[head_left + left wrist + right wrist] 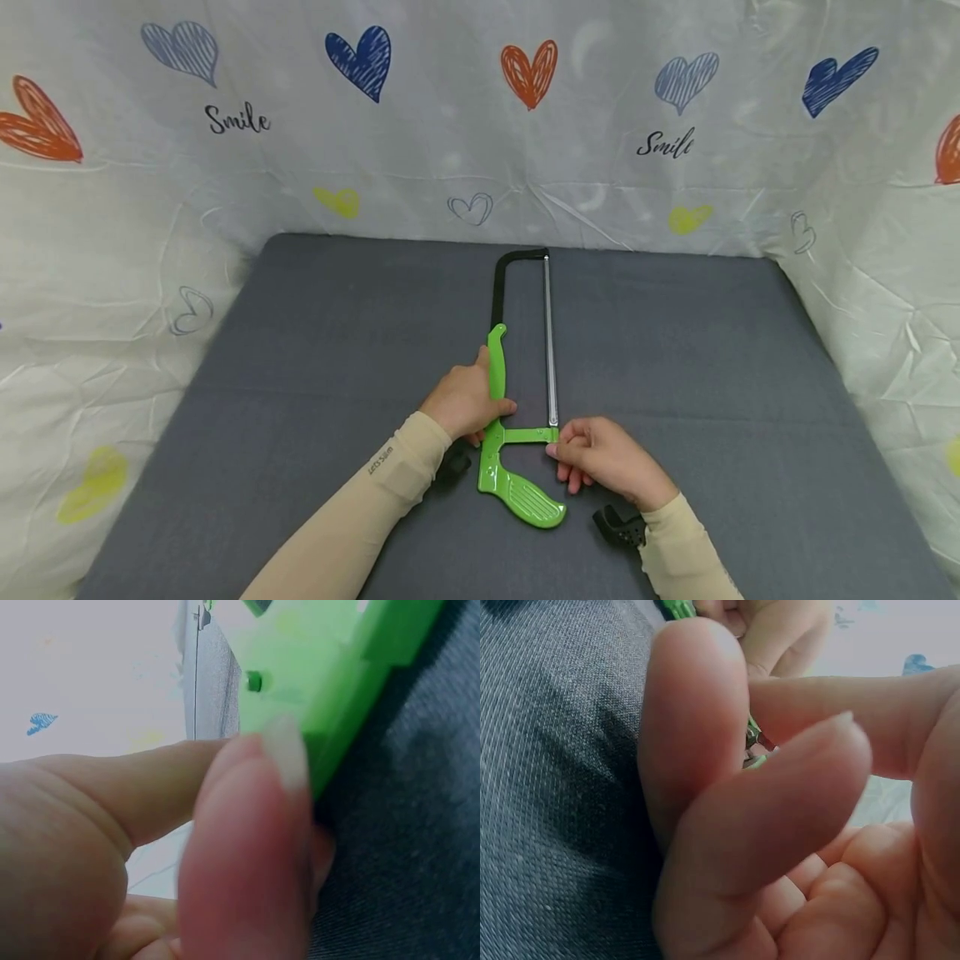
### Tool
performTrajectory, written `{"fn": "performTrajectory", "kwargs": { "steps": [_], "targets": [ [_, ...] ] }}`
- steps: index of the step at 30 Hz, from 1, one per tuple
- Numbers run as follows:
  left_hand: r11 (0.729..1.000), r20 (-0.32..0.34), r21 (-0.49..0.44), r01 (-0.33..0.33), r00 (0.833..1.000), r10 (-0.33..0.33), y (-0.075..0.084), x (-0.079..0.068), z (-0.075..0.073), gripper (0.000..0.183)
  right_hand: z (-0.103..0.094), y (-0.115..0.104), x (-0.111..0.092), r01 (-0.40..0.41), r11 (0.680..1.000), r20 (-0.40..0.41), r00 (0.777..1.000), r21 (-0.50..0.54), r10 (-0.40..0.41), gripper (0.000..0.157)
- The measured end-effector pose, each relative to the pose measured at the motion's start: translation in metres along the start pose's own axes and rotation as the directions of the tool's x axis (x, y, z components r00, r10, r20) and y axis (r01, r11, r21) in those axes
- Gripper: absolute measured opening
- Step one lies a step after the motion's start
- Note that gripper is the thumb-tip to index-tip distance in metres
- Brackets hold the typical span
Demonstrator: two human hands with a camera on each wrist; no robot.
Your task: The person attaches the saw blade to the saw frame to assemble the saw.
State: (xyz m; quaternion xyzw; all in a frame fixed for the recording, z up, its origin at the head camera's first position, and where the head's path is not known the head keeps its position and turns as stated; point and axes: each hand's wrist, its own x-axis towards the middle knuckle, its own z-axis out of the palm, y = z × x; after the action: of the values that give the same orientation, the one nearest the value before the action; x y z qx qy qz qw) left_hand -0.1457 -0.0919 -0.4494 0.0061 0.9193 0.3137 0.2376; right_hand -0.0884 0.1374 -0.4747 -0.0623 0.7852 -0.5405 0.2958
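A hacksaw (527, 500) with a bright green handle, a black front frame and a silver blade (550, 350) lies on the grey cloth, its handle end nearest me. My left hand (467, 400) grips the green upper part of the frame, thumb across it. In the left wrist view the green frame (300, 667) fills the space beyond a blurred fingertip. My right hand (603, 454) has thumb and index finger at the end of the short green crossbar (528, 436), by the blade's near end. Its curled fingers hide most of that contact in the right wrist view.
Dark grey cloth (337, 333) covers the table. A white sheet (450, 142) with printed hearts and "Smile" lettering stands behind it and along both sides. A black wrist mount (621, 527) sits below my right wrist.
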Motion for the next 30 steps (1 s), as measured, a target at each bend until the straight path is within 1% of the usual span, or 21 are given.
{"fn": "performTrajectory", "kwargs": {
  "steps": [8,17,21,25,30],
  "targets": [
    [1.0,0.013,0.006,0.012,1.0,-0.013,0.0013,0.0005,-0.0013,0.111,-0.0013,0.0006,0.0007,0.012,0.999,0.026,1.0,0.031,-0.013,0.024],
    [1.0,0.026,0.01,0.007,1.0,-0.007,0.0013,0.0006,-0.0029,0.11,-0.0057,0.0056,0.0057,0.027,0.994,0.011,1.0,0.105,-0.029,0.02],
    [1.0,0.024,0.014,0.008,1.0,-0.008,0.0002,0.0014,-0.0025,0.109,-0.0067,0.0061,0.0067,0.034,0.993,0.015,0.999,0.114,-0.036,0.016],
    [1.0,0.028,0.011,0.012,1.0,-0.013,0.0,0.002,-0.0022,0.109,-0.0061,0.0062,0.0066,0.04,0.995,0.003,0.999,0.091,-0.04,0.014],
    [1.0,0.026,0.009,0.009,1.0,-0.009,0.0005,0.0025,-0.0021,0.108,-0.0046,0.0047,0.0054,0.072,0.997,-0.029,0.997,-0.024,-0.073,0.011]
  ]
}}
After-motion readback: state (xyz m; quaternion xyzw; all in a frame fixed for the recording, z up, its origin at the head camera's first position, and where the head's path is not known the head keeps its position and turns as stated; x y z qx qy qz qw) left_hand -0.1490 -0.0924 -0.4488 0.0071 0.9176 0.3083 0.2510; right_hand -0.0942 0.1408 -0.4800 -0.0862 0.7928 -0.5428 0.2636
